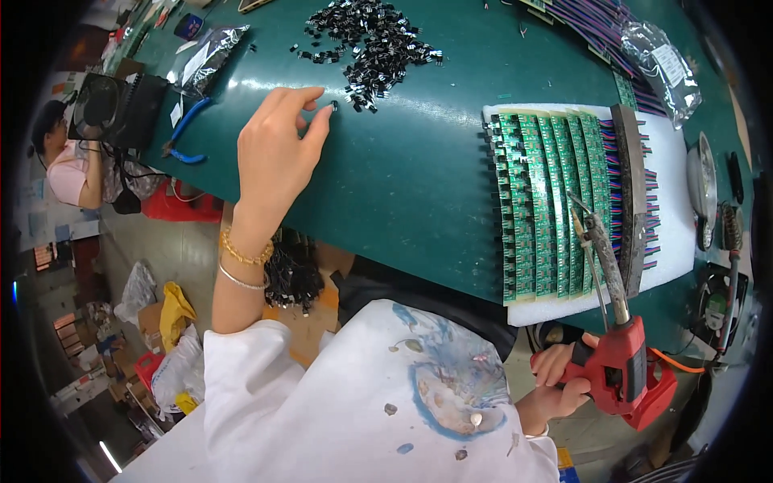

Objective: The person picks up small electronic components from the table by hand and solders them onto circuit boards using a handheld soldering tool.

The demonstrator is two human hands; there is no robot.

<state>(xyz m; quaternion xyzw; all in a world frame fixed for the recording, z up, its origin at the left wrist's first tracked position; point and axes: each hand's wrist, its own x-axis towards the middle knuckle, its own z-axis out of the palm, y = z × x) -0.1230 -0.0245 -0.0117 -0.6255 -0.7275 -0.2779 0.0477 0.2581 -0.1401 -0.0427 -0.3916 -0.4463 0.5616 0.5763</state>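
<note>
My left hand (pixel 278 149) is over the green bench, index finger and thumb apart. A small black connector (pixel 335 105) lies right at the thumb tip, with a heap of similar connectors (pixel 374 52) just beyond. My right hand (pixel 565 377) grips the handle of a red soldering gun (pixel 618 366). Its metal tip and thin feed tube reach over rows of green circuit boards (pixel 555 217); whether the tip touches them I cannot tell. Black connectors line the boards' left edge, coloured wires come out at the right. A dark metal bar (pixel 630 201) lies across the wires, on a white foam sheet (pixel 668 185).
Blue-handled pliers (pixel 189 133) and a silvery bag (pixel 213 60) lie at the left. At the right are a clear bag (pixel 660 68), wire bundles (pixel 592 24), a round metal dish (pixel 702 185) and a brush (pixel 731 229). Another person (pixel 72 161) sits at far left beside a black fan (pixel 98 107).
</note>
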